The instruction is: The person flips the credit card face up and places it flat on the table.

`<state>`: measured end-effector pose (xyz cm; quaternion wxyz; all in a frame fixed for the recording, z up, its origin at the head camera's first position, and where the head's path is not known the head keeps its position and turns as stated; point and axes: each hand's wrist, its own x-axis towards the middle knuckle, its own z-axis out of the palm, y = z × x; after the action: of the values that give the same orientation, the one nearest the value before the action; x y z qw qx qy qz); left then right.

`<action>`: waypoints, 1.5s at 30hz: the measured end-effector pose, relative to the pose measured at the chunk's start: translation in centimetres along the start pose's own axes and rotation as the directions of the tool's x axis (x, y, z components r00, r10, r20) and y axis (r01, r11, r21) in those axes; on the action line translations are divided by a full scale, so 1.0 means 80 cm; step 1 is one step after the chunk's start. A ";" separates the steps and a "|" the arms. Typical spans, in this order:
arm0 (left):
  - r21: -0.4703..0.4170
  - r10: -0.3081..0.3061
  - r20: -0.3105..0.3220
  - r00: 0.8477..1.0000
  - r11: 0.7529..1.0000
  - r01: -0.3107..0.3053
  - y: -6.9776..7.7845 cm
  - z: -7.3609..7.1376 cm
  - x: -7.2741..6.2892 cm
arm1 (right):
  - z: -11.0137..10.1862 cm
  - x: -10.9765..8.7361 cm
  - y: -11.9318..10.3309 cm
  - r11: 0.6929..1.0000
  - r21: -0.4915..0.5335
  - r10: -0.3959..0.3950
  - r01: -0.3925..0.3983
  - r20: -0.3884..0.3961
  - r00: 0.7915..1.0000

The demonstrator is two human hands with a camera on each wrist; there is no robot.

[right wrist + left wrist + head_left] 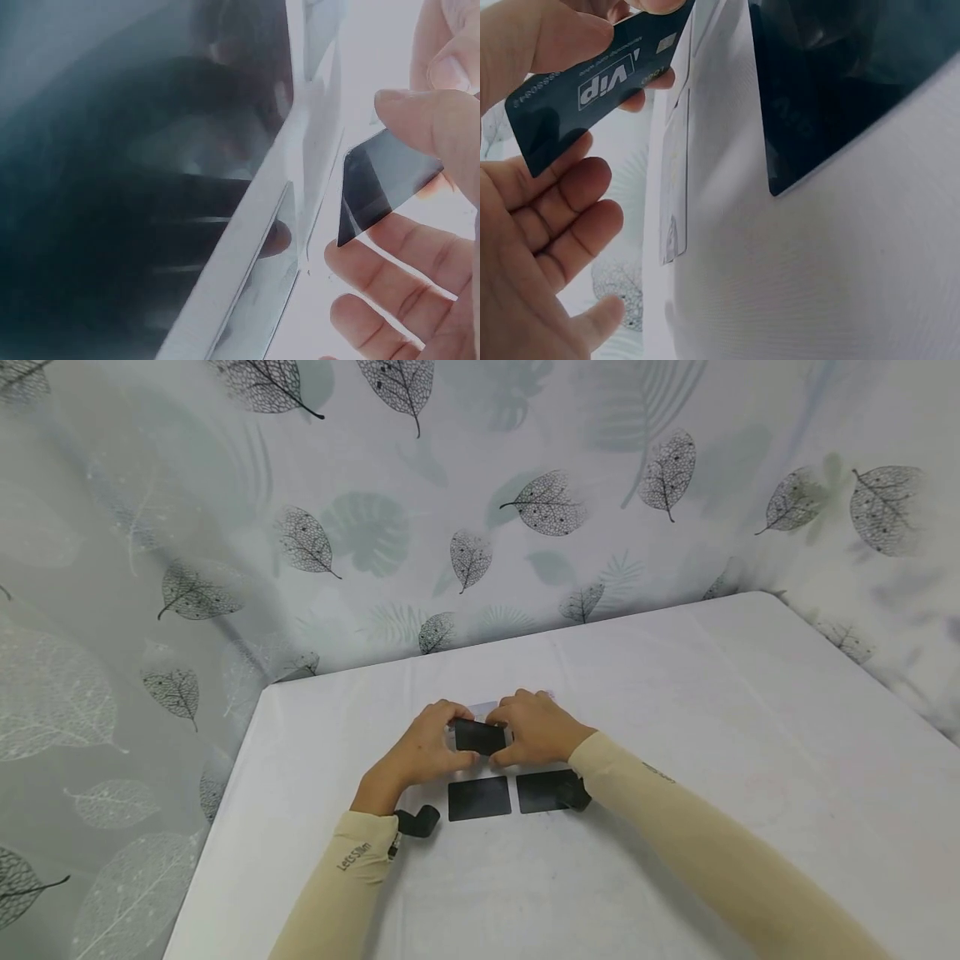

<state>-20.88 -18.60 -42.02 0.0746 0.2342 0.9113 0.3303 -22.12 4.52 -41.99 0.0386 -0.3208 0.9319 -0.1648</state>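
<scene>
My left hand (427, 745) and right hand (542, 727) both pinch a dark VIP card (480, 737), one at each end. In the left wrist view, the card (555, 112) shows a white "Vip" box, a small chip and a number, with the left thumb on its face and fingers behind. The right wrist view shows the right thumb at the top of the card (382, 180) and fingers beneath it. Nearer to me, two dark cards (478, 799) lie side by side on the white table (480, 893); the right one is partly covered by the wrist camera.
Behind my hands lie pale cards (483, 707), partly hidden by the fingers. A black wrist camera (420, 821) sticks out beside the left sleeve, another (573, 793) at the right. A leaf-patterned curtain (465, 468) hangs along the table's back and left sides.
</scene>
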 end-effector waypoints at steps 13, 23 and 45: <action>-0.137 -0.004 -0.018 1.000 0.991 0.001 -0.002 0.004 0.000 | 0.003 -0.002 0.002 0.996 0.087 -0.010 0.014 -0.051 0.999; -0.169 0.002 -0.019 1.000 0.986 -0.005 0.001 0.004 0.000 | 0.007 -0.003 0.004 0.991 0.134 -0.003 0.012 -0.066 0.998; -0.153 0.034 -0.048 0.998 0.987 -0.041 -0.001 0.010 0.001 | 0.013 -0.007 0.005 0.966 0.244 -0.047 0.083 -0.150 0.988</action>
<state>-20.77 -18.16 -42.68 0.0656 0.2373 0.8799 0.4064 -21.72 4.88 -43.14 0.0064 -0.3313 0.8931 -0.3043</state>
